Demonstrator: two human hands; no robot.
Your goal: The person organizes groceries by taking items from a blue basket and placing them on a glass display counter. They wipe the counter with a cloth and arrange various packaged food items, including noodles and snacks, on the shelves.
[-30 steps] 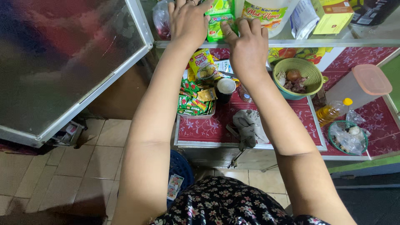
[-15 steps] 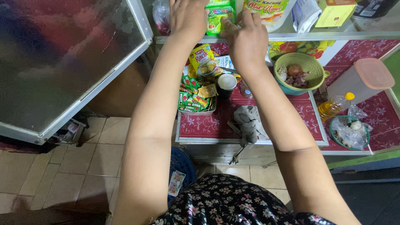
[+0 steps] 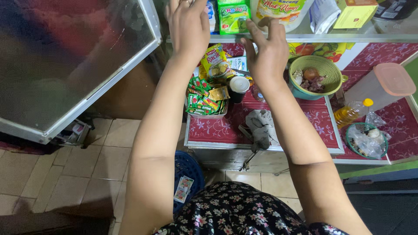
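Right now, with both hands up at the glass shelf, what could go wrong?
1. The green packets stand at the glass shelf's front edge; the right hand, open just below, might knock them onto the cup.
2. The left hand is close to the open glass door and might bump its frame.
3. The oil bottle lies tilted and could roll if the cabinet shakes.
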